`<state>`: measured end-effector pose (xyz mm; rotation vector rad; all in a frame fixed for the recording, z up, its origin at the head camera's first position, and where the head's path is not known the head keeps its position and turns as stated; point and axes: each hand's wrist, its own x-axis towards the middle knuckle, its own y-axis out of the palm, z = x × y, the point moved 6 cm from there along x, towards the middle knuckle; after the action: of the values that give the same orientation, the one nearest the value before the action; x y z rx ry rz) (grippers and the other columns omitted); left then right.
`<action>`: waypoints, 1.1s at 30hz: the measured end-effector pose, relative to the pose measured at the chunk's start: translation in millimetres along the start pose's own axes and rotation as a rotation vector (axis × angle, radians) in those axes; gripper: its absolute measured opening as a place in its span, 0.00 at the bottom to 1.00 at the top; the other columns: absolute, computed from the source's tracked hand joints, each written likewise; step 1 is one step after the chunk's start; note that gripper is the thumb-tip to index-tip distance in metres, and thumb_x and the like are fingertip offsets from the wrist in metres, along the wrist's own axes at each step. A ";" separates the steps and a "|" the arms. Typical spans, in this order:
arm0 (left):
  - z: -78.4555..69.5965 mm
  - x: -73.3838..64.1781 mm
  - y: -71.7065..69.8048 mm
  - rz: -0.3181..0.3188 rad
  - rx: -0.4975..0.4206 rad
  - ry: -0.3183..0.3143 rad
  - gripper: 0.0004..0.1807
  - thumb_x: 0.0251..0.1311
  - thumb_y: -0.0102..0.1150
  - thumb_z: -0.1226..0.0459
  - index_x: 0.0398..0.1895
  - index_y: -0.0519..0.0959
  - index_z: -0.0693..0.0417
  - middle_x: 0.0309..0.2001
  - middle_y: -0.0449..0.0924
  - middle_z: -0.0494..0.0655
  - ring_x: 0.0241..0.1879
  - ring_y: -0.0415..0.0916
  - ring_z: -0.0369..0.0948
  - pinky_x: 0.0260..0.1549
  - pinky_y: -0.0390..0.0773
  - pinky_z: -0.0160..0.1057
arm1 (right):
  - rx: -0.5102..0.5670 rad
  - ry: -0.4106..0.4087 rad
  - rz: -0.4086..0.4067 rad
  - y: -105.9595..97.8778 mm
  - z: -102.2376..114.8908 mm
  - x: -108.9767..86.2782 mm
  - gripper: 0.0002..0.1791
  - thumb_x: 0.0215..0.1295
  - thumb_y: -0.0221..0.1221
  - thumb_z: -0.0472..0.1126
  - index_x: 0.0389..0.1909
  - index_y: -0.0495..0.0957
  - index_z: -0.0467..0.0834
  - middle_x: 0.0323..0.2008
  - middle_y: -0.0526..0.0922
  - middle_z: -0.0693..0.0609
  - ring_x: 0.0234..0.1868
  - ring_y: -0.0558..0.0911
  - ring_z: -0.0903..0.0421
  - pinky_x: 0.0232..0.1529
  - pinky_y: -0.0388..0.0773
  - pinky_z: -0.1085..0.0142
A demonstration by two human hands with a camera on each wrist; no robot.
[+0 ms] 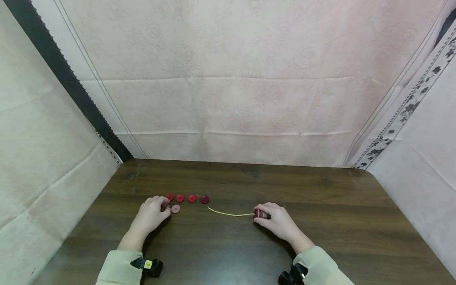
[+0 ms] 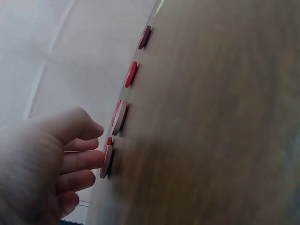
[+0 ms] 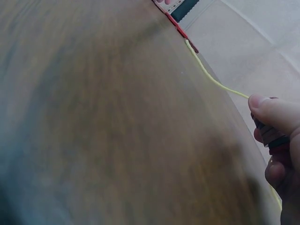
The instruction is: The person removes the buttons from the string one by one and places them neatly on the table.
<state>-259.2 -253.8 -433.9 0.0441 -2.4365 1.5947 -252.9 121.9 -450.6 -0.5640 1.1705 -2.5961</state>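
Observation:
My right hand [image 1: 277, 220] grips a stack of dark red and pink buttons [image 1: 261, 213], threaded on a yellow cord [image 1: 229, 214]. The cord runs out leftward along the table, and a short end shows behind the hand. At the left, my left hand [image 1: 151, 213] reaches to the row's end, beside a pale pink button [image 1: 175, 208]. In the left wrist view its fingertips touch another pale pink button [image 2: 107, 161], while the thumb stands apart from it. Behind lie red buttons [image 1: 179, 198] and a dark maroon button [image 1: 204, 199] in a row.
The brown wooden table [image 1: 228, 182] carries the buttons. Pale cloth [image 1: 228, 99] hangs behind its far edge and along both sides. Dark wrist cameras [image 1: 154, 268] sit on both sleeves.

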 end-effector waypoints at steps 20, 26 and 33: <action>-8.4 0.1 6.6 0.068 0.069 0.110 0.03 0.53 0.63 0.61 0.32 0.84 0.45 0.31 0.72 0.39 0.36 0.67 0.44 0.37 0.66 0.48 | 0.002 -0.009 0.002 0.2 0.3 0.1 0.17 0.56 0.66 0.48 0.46 0.81 0.49 0.38 0.77 0.64 0.40 0.75 0.62 0.41 0.74 0.62; -17.6 0.0 2.8 0.002 0.059 0.141 0.04 0.54 0.63 0.61 0.33 0.84 0.45 0.31 0.72 0.38 0.34 0.66 0.42 0.35 0.64 0.45 | 0.012 -0.015 -0.003 -0.2 1.3 0.1 0.16 0.56 0.66 0.48 0.45 0.82 0.49 0.38 0.77 0.64 0.40 0.75 0.62 0.41 0.74 0.63; -42.4 5.5 5.5 -0.025 -0.067 0.190 0.11 0.55 0.63 0.60 0.41 0.82 0.52 0.35 0.77 0.41 0.37 0.68 0.41 0.40 0.66 0.47 | -0.016 -0.011 -0.003 0.5 1.9 0.6 0.16 0.56 0.66 0.48 0.45 0.82 0.49 0.38 0.77 0.64 0.39 0.75 0.62 0.41 0.72 0.60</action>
<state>-258.0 -212.5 -421.5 -0.0838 -2.3315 1.4356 -252.5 120.1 -449.7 -0.5826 1.1882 -2.5849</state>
